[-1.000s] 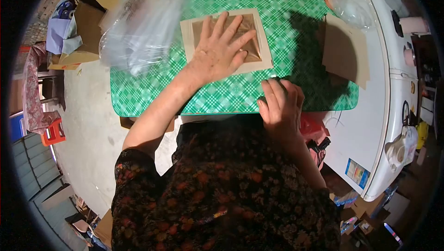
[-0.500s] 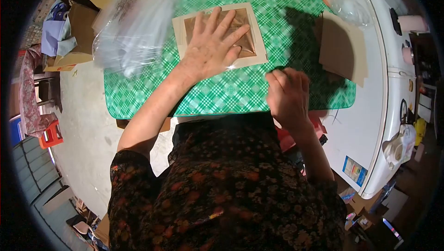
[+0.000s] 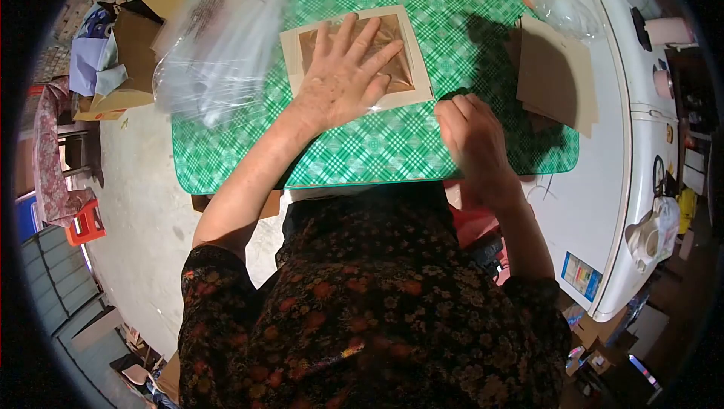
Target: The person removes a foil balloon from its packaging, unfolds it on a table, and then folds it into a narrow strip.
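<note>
My left hand [image 3: 339, 81] lies flat, fingers spread, on a cream-bordered card [image 3: 419, 47] with a shiny brown square panel [image 3: 403, 62] in its middle. Glints near the card's lower edge suggest clear plastic around it. Beside the card's lower right corner is my right hand [image 3: 475, 134], slightly apart from it, with fingers curled together over the tablecloth. What those fingers pinch, if anything, is hidden. To the left lies a stack of clear plastic bags [image 3: 219, 47]; to the right, a pile of cream-brown cards [image 3: 554, 70], partly in shadow.
A green checked cloth [image 3: 362, 156] covers the table. Crumpled clear plastic [image 3: 566, 6] sits at the far right. A cardboard box [image 3: 136, 55] stands beyond the table's left side, and a white fridge [image 3: 603, 205] lies along the right.
My right hand has shifted slightly, its wrist turning and moving a little rightward and down. My left hand stays flat on the card. The view has moved slightly.
</note>
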The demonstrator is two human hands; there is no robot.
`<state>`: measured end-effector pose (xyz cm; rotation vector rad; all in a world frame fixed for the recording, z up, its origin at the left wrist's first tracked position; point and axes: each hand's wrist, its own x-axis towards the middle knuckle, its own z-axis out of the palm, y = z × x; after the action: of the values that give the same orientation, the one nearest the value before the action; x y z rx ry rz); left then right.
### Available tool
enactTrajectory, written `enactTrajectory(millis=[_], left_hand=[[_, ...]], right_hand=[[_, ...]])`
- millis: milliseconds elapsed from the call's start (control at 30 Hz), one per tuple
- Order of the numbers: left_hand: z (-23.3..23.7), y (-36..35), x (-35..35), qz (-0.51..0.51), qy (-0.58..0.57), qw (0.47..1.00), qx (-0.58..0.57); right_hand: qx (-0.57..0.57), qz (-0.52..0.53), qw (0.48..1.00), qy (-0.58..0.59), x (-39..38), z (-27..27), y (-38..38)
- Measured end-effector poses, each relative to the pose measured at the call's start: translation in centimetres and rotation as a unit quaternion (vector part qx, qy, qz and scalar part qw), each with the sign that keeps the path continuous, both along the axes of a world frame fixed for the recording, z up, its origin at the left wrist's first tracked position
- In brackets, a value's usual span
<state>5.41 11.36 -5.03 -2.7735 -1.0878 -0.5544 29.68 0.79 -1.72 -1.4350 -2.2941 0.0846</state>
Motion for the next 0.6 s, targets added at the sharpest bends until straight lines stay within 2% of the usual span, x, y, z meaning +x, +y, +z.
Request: enactTrajectory(millis=[133,233,400,433,467,533,600], left_hand=[[0.0,0.1,0.0,-0.001,-0.004,1.000,0.000],[0.5,-0.3,0.0,0.024,0.049,0.998,-0.042],[0.4,-0.1,0.0,0.023,0.036,0.998,-0.049],[0.3,-0.2,0.0,0.021,0.033,0.998,-0.053],[0.2,-0.2,-0.1,0.022,0.040,0.997,-0.055],[0.1,-0.1,-0.1,0.023,0.053,0.997,-0.053],[-0.2,0.1,-0.1,0.021,0.064,0.995,-0.068]], right_hand=[[0.000,0.017,1.000,0.000,-0.3,0.0,0.9],[0.010,0.026,0.999,0.028,-0.3,-0.5,1.2],[-0.087,0.162,0.979,0.084,-2.3,2.0,-4.0],[-0.003,0.194,0.972,0.130,-2.9,2.1,-4.6],[-0.022,0.198,0.965,0.172,-3.6,3.5,-4.9],[-0.130,0.232,0.902,0.340,-4.7,5.1,-5.7],[-0.287,0.292,0.737,0.538,-5.0,5.2,-6.7]])
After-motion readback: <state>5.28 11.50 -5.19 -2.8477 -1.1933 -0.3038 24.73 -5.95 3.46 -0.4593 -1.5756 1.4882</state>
